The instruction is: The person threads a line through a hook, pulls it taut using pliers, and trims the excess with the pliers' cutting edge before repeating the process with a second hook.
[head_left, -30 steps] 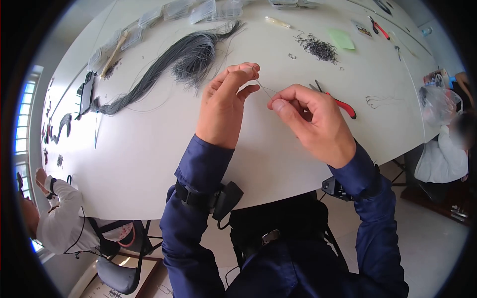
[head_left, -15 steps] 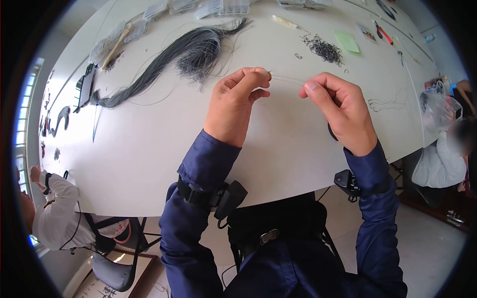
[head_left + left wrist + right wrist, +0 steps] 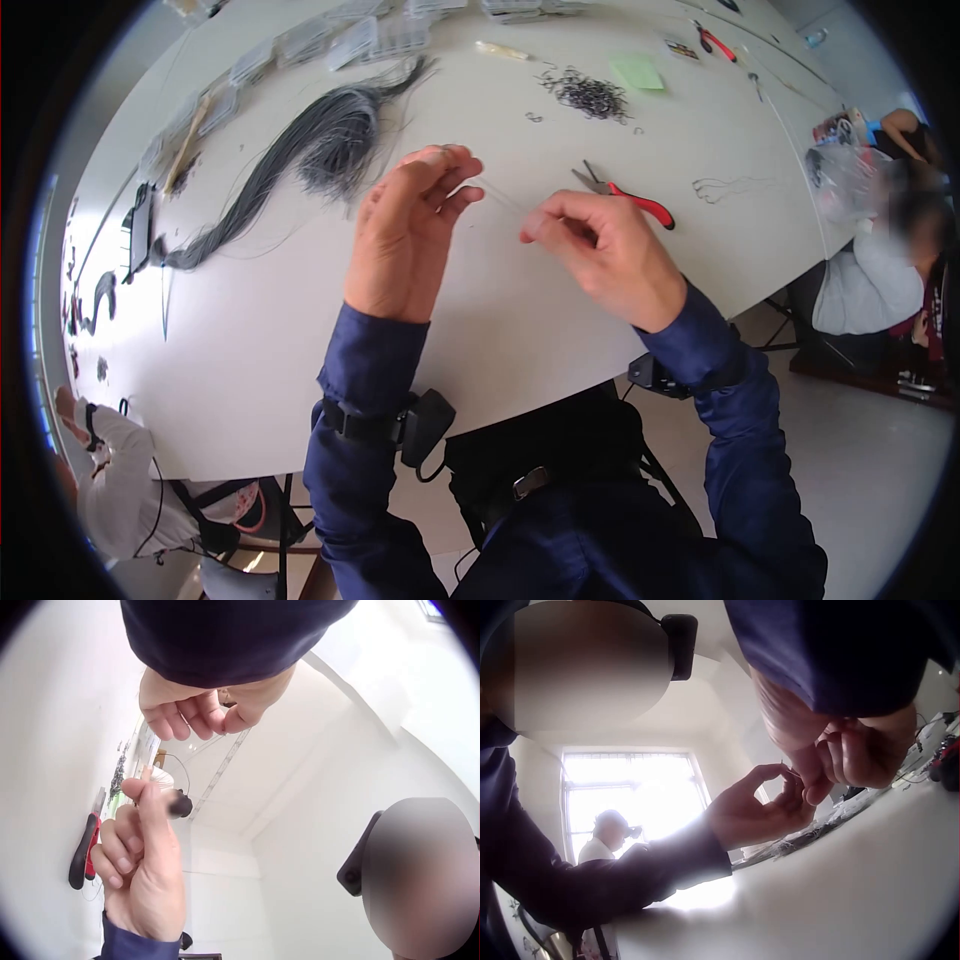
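Observation:
In the head view my left hand (image 3: 400,240) is raised above the white table, thumb and forefinger pinched together at the tips, the other fingers loosely bent. From those tips a thin, pale strand (image 3: 497,193) stretches to my right hand (image 3: 615,255), which pinches it between thumb and forefinger. The strand is faint and blurred. In the right wrist view the two sets of fingertips overlap, with a fine piece of strand (image 3: 791,771) showing at the left fingertips. Just beyond the right hand lie red-handled pliers (image 3: 645,207), their jaws pointing away.
A long bundle of grey strands (image 3: 265,180) lies to the left. Farther back are a pile of small dark wire pieces (image 3: 590,97), a green note (image 3: 638,72) and clear plastic boxes (image 3: 395,38). Loose strands (image 3: 730,188) lie at right. Other people sit at both sides.
The hands first drew apart, pulling the strand longer, then the right hand came back down and toward the left one. The pliers, hidden half a second ago, show again. The head view has shifted.

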Demonstrator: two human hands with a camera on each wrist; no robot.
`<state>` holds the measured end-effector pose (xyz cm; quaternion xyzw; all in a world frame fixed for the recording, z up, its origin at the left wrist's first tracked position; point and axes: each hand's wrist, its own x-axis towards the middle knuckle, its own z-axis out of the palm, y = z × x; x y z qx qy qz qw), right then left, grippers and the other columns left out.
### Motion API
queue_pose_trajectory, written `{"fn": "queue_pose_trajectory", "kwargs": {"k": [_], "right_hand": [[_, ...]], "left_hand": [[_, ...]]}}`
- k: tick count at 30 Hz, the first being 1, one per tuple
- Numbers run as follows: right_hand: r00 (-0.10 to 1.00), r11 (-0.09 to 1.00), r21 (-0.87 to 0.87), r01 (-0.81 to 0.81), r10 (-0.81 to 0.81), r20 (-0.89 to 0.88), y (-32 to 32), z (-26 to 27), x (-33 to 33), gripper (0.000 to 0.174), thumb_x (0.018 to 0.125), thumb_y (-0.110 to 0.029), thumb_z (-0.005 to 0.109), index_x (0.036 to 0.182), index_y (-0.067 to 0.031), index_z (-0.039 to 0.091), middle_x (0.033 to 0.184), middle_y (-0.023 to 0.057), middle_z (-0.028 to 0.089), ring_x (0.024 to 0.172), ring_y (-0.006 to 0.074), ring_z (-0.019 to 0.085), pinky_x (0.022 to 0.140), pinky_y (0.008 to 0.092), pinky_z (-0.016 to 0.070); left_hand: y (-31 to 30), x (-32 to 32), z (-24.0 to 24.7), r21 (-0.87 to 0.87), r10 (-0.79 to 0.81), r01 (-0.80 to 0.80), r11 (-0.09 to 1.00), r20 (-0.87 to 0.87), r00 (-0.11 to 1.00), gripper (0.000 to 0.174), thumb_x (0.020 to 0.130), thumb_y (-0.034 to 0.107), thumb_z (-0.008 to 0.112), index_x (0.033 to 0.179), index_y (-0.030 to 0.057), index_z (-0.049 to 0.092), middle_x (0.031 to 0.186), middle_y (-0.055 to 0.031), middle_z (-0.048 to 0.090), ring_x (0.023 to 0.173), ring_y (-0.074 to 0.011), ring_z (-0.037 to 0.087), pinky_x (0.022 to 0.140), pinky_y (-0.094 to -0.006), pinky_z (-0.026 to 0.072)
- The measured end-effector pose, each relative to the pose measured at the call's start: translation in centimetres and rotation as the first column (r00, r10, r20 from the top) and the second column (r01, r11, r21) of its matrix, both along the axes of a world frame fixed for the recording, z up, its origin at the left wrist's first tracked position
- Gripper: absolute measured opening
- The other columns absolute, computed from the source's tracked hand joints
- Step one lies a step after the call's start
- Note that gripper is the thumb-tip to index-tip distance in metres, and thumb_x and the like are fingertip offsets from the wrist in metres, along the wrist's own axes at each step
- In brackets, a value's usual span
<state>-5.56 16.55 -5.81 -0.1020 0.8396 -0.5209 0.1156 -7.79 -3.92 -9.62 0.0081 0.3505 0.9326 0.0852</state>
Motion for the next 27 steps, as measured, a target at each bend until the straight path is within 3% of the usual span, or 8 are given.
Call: {"fn": "queue_pose_trajectory", "kwargs": {"k": [7, 10, 11, 14, 17, 19, 21, 27], "right_hand": [[0.995, 0.996, 0.007, -0.089, 0.089, 0.046, -1.0, 0.0, 3.3, 0.015, 0.095, -0.011, 0.063, 0.093, 0.0015, 0.069, 0.068, 0.0044, 0.059, 0.058, 0.0092, 0.05, 0.054, 0.0261, 0.0413], [0.955, 0.984, 0.093, -0.15, 0.168, -0.244, -0.6, -0.9, 4.5, 0.013, 0.093, -0.012, 0.066, 0.093, 0.0007, 0.071, 0.074, 0.0058, 0.061, 0.059, 0.0145, 0.056, 0.056, 0.029, 0.0458], [0.979, 0.964, 0.175, -0.201, 0.203, 0.005, 0.1, -0.2, 5.4, 0.018, 0.091, -0.014, 0.069, 0.103, -0.0013, 0.071, 0.094, 0.0104, 0.062, 0.08, 0.0241, 0.062, 0.073, 0.0339, 0.0515], [0.872, 0.929, 0.371, -0.003, 0.184, -0.454, 1.3, 0.4, 6.6, 0.025, 0.089, -0.016, 0.068, 0.11, -0.0025, 0.066, 0.108, 0.0134, 0.059, 0.097, 0.0318, 0.057, 0.088, 0.0404, 0.0475], [0.888, 0.916, 0.375, 0.142, 0.05, -0.457, 4.4, 1.4, 5.3, 0.034, 0.088, -0.018, 0.069, 0.117, -0.0021, 0.062, 0.118, 0.0134, 0.054, 0.108, 0.033, 0.052, 0.096, 0.042, 0.0426], [0.822, 0.744, 0.563, 0.36, 0.032, -0.569, 6.0, 0.3, 3.8, 0.048, 0.088, -0.023, 0.071, 0.128, -0.0012, 0.056, 0.127, 0.0184, 0.052, 0.12, 0.0383, 0.046, 0.103, 0.0468, 0.0394], [0.826, 0.686, 0.639, 0.348, 0.097, -0.555, 7.7, -1.5, 2.8, 0.069, 0.085, -0.031, 0.075, 0.139, 0.0014, 0.047, 0.135, 0.0209, 0.049, 0.127, 0.0389, 0.044, 0.108, 0.0475, 0.0376], [0.916, 0.713, 0.667, 0.219, 0.086, -0.393, 7.3, -1.5, 2.5, 0.073, 0.083, -0.032, 0.076, 0.14, 0.0031, 0.045, 0.129, 0.0184, 0.053, 0.119, 0.0345, 0.051, 0.098, 0.0414, 0.0471]], "left_hand": [[-0.4, 0.0, 0.0, -0.185, 0.137, -0.149, 0.971, -0.075, 0.988, 0.015, 0.098, 0.015, 0.058, 0.103, 0.0026, 0.065, 0.11, -0.0098, 0.065, 0.108, -0.0245, 0.062, 0.095, -0.0378, 0.0496], [-0.8, -0.3, 0.0, -0.066, 0.155, -0.157, 0.985, -0.045, 0.987, 0.014, 0.098, 0.014, 0.059, 0.103, 0.0027, 0.065, 0.108, -0.0099, 0.065, 0.107, -0.0247, 0.063, 0.096, -0.0383, 0.0507], [-0.8, -0.3, 0.1, -0.032, 0.163, -0.164, 0.986, -0.032, 0.986, 0.014, 0.098, 0.014, 0.059, 0.102, 0.0022, 0.064, 0.105, -0.0101, 0.066, 0.107, -0.025, 0.063, 0.096, -0.039, 0.0512], [-1.1, -0.5, 0.6, -0.139, 0.144, -0.163, 0.977, -0.133, 0.981, 0.014, 0.099, 0.014, 0.058, 0.101, 0.0021, 0.064, 0.103, -0.0105, 0.066, 0.106, -0.0252, 0.064, 0.097, -0.0391, 0.0509], [-0.4, -0.1, 1.1, -0.327, 0.14, -0.219, 0.919, -0.249, 0.958, 0.011, 0.099, 0.01, 0.058, 0.098, 0.0013, 0.064, 0.104, -0.011, 0.066, 0.104, -0.0244, 0.065, 0.098, -0.0391, 0.0503], [0.4, 0.5, 1.6, -0.452, 0.14, -0.281, 0.846, -0.321, 0.937, 0.009, 0.098, 0.007, 0.058, 0.098, 0.0004, 0.064, 0.103, -0.012, 0.066, 0.102, -0.0222, 0.065, 0.098, -0.0379, 0.0499], [1.1, 1.0, 2.0, -0.491, 0.121, -0.292, 0.821, -0.35, 0.929, 0.007, 0.097, 0.003, 0.059, 0.098, -0.0013, 0.063, 0.102, -0.011, 0.066, 0.099, -0.0191, 0.064, 0.094, -0.0335, 0.0495], [1.3, 1.1, 2.2, -0.552, 0.087, -0.313, 0.773, -0.396, 0.914, 0.005, 0.092, 0.0, 0.062, 0.096, -0.003, 0.063, 0.098, -0.0071, 0.065, 0.094, -0.0128, 0.061, 0.091, -0.0277, 0.0474]]}}
